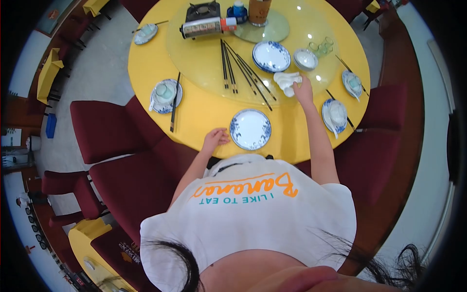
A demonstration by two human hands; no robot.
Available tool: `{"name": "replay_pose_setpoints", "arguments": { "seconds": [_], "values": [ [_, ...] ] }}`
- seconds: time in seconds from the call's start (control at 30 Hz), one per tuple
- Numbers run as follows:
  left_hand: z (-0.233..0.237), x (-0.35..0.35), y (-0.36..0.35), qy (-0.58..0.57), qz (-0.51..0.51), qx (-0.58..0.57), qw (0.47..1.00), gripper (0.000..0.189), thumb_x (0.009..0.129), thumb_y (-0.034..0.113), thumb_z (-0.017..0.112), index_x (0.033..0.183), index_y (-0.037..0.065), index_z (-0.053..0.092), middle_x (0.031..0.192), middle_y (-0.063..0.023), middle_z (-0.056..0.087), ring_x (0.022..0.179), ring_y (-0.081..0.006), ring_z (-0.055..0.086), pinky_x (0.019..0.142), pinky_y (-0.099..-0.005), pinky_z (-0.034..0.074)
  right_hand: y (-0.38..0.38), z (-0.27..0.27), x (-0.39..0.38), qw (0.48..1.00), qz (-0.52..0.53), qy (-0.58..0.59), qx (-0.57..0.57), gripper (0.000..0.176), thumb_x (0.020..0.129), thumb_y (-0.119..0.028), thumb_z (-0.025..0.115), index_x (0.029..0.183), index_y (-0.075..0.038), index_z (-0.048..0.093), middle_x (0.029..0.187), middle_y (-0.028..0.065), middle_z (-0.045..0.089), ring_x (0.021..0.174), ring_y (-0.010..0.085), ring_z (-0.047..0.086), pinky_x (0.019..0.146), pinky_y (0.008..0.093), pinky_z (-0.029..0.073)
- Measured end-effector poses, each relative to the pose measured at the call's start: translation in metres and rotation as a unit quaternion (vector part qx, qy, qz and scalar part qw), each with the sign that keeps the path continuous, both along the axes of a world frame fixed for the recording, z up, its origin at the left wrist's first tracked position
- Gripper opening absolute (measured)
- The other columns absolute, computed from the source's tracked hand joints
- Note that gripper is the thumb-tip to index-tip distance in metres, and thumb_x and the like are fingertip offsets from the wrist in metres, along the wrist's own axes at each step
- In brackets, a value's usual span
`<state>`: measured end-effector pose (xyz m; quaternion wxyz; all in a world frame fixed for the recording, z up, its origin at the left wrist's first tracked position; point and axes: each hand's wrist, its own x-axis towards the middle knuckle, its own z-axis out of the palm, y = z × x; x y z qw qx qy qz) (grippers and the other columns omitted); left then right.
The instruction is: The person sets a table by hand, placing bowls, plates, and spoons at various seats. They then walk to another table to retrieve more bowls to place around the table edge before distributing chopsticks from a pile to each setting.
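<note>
In the head view, a white plate with a blue floral rim [250,129] lies flat near the table's front edge. Just left of the plate is my left hand [216,138], holding nothing, its fingers loosely bent and apart. My right hand [303,91] reaches forward to a pile of white soup spoons [286,83] on the glass turntable. Its fingers close on a spoon at the right side of the pile. Behind the spoons are a stack of blue-rimmed plates [271,56] and a stack of small bowls [306,59].
Several black chopsticks [239,68] lie loose on the glass turntable [194,63]. Behind them stand a portable gas stove [202,27] and a brown container [259,12]. Green glasses [322,46] are at the right. Place settings [166,96] ring the yellow table; maroon chairs [109,129] flank me.
</note>
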<state>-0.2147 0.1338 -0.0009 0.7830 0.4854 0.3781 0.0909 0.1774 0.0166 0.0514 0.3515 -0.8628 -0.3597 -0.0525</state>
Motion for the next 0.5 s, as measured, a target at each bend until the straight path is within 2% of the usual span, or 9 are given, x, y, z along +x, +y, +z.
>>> {"name": "replay_pose_setpoints", "arguments": {
  "seconds": [0.03, 0.13, 0.17, 0.27, 0.37, 0.47, 0.5],
  "values": [
    [-0.003, -0.001, 0.0, -0.004, -0.001, -0.001, 1.0, 0.028, 0.09, 0.017, 0.042, 0.109, -0.002, 0.049, 0.088, -0.0112, 0.057, 0.074, -0.0184, 0.061, 0.067, -0.0258, 0.051, 0.008, 0.001, 0.013, 0.998, 0.011, -0.056, -0.003, 0.049, 0.073, -0.018, 0.058, 0.119, -0.007, 0.043, 0.118, 0.0211, 0.045, 0.106, 0.0365, 0.044, 0.085, 0.0408, 0.041],
    [-0.004, 0.0, 0.002, -0.006, -0.002, -0.011, 1.0, 0.028, 0.09, 0.017, 0.042, 0.109, -0.002, 0.049, 0.087, -0.0111, 0.057, 0.074, -0.0186, 0.061, 0.067, -0.0258, 0.051, 0.026, 0.007, 0.036, 0.98, -0.046, -0.103, -0.165, 0.057, 0.074, -0.02, 0.055, 0.126, -0.007, 0.036, 0.126, 0.022, 0.037, 0.115, 0.0395, 0.034, 0.093, 0.0434, 0.034],
    [-0.004, 0.0, 0.003, -0.005, -0.002, -0.017, 1.0, 0.027, 0.09, 0.017, 0.042, 0.108, -0.001, 0.049, 0.087, -0.0111, 0.058, 0.073, -0.0187, 0.062, 0.067, -0.0258, 0.051, 0.03, 0.01, 0.042, 0.964, -0.078, -0.092, -0.236, 0.061, 0.074, -0.024, 0.057, 0.129, -0.015, 0.033, 0.132, 0.0135, 0.032, 0.119, 0.0414, 0.026, 0.089, 0.047, 0.038],
    [0.003, 0.0, 0.002, -0.004, 0.004, -0.03, 1.0, 0.026, 0.09, 0.017, 0.043, 0.108, 0.0, 0.05, 0.086, -0.011, 0.058, 0.073, -0.0189, 0.062, 0.066, -0.0255, 0.051, 0.032, 0.014, 0.048, 0.949, -0.1, -0.064, -0.291, 0.048, 0.077, -0.023, 0.053, 0.123, -0.017, 0.042, 0.126, 0.0084, 0.042, 0.115, 0.0393, 0.035, 0.084, 0.047, 0.041],
    [-0.002, 0.0, 0.003, -0.012, 0.006, -0.038, 0.999, 0.025, 0.09, 0.018, 0.043, 0.108, 0.002, 0.05, 0.086, -0.0115, 0.058, 0.073, -0.0195, 0.062, 0.065, -0.0265, 0.051, 0.037, 0.032, 0.052, 0.946, -0.104, -0.006, -0.307, 0.03, 0.079, -0.023, 0.051, 0.108, -0.016, 0.055, 0.108, 0.0064, 0.057, 0.101, 0.033, 0.05, 0.075, 0.0434, 0.045],
    [-0.004, 0.0, 0.005, -0.003, 0.006, -0.047, 0.999, 0.025, 0.09, 0.017, 0.043, 0.108, 0.001, 0.05, 0.086, -0.0122, 0.058, 0.072, -0.0201, 0.062, 0.065, -0.0273, 0.052, 0.032, 0.051, 0.043, 0.958, -0.103, -0.001, -0.268, 0.021, 0.08, -0.025, 0.051, 0.093, -0.014, 0.061, 0.086, 0.0075, 0.063, 0.083, 0.028, 0.059, 0.067, 0.0404, 0.047],
    [-0.002, 0.001, 0.006, 0.001, 0.005, -0.051, 0.999, 0.025, 0.09, 0.017, 0.043, 0.108, 0.001, 0.05, 0.086, -0.0124, 0.058, 0.072, -0.0203, 0.062, 0.065, -0.0275, 0.052, 0.03, 0.052, 0.044, 0.958, -0.088, -0.012, -0.273, 0.02, 0.08, -0.025, 0.051, 0.092, -0.013, 0.061, 0.085, 0.0084, 0.062, 0.081, 0.0279, 0.059, 0.066, 0.0401, 0.047]
  ]
}}
